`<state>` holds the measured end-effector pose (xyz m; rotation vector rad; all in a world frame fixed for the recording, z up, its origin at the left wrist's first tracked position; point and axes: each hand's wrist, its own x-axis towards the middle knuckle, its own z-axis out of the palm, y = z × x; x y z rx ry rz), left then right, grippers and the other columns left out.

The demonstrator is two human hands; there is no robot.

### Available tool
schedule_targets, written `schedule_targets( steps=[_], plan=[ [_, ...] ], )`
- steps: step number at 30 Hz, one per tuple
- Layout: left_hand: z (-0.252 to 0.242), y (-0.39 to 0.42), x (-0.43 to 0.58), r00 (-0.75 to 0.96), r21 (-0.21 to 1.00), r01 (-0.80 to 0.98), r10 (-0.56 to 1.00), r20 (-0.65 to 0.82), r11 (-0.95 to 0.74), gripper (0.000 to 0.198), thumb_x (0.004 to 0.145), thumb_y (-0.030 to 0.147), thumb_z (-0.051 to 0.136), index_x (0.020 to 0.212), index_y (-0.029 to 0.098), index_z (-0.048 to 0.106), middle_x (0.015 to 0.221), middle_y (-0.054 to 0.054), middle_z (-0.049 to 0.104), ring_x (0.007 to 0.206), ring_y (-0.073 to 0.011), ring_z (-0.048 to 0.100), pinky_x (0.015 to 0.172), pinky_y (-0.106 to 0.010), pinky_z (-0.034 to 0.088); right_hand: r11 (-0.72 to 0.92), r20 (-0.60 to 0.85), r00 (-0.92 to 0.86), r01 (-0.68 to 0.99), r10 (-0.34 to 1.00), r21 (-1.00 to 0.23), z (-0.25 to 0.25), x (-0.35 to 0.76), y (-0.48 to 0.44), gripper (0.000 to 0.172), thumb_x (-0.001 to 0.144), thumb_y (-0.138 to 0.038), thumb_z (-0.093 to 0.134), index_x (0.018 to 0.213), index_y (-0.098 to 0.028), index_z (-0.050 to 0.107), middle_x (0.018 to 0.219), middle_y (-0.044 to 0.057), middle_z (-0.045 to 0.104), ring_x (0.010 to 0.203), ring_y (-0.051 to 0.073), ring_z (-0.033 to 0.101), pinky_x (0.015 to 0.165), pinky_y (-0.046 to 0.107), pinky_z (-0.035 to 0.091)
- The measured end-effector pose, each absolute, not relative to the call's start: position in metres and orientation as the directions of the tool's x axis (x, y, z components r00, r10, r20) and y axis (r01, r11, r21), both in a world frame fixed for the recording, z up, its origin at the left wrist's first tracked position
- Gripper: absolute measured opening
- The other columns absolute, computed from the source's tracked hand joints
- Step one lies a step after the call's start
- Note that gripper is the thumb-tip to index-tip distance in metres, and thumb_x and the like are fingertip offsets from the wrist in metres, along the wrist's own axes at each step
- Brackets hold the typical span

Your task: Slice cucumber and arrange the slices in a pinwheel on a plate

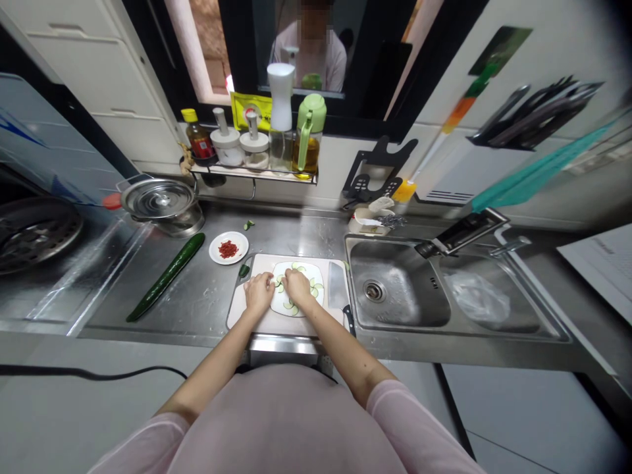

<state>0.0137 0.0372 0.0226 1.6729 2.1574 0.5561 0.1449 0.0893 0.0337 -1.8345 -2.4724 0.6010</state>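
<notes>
A white plate (297,309) with green-edged cucumber slices (315,288) arranged on it rests on a pale cutting board (264,323). Over the plate's upper part is my right hand (297,288), its fingers bent down and pressed together at the slices; whatever they hold is hidden. My left hand (259,291) is at the plate's left edge, fingers curled, and what lies under them cannot be made out. A knife (338,287) with a black handle lies on the board's right side. Near the upper left corner of the board is a dark green cucumber end (243,270).
Left of the board are a whole cucumber (166,276), a small plate (218,255) of red bits and a lidded steel pot (180,218). The sink (399,280) is on the right. A rack (227,169) holds bottles and jars behind.
</notes>
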Motion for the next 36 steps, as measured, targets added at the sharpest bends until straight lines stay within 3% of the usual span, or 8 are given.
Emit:
schedule_targets(
  steps=[5, 13, 36],
  plan=[
    [0.020, 0.032, 0.011, -0.291, 0.484, 0.836, 0.957, -0.006, 0.257, 0.023, 0.086, 0.034, 0.052, 0.103, 0.024, 0.065, 0.098, -0.006, 0.066, 0.098, -0.0251, 0.055, 0.083, -0.036, 0.032, 0.182, -0.237, -0.259, 0.934, 0.936, -0.306, 0.037, 0.152, 0.084, 0.024, 0.096, -0.031, 0.041, 0.107, -0.018, 0.057, 0.108, 0.012, 0.064, 0.096, 0.020, 0.060, 0.073, 0.027, 0.039],
    [0.019, 0.038, 0.021, -0.202, 0.418, 0.890, 0.979, 0.000, 0.183, 0.022, 0.088, 0.039, 0.051, 0.092, 0.025, 0.068, 0.097, -0.006, 0.064, 0.100, -0.0242, 0.053, 0.086, -0.036, 0.032, 0.169, -0.248, -0.250, 0.937, 0.936, -0.306, 0.038, 0.145, 0.080, 0.023, 0.095, -0.032, 0.043, 0.105, -0.019, 0.058, 0.107, 0.010, 0.065, 0.093, 0.019, 0.061, 0.070, 0.026, 0.039],
    [0.027, 0.042, 0.025, -0.088, 0.346, 0.934, 0.996, -0.033, 0.094, 0.026, 0.089, 0.034, 0.047, 0.096, 0.028, 0.071, 0.098, -0.008, 0.063, 0.101, -0.0262, 0.050, 0.084, -0.039, 0.030, 0.176, -0.274, -0.248, 0.949, 0.929, -0.261, 0.035, 0.141, 0.081, 0.026, 0.095, -0.030, 0.040, 0.112, -0.018, 0.055, 0.102, 0.012, 0.067, 0.097, 0.022, 0.062, 0.073, 0.029, 0.043]
  ],
)
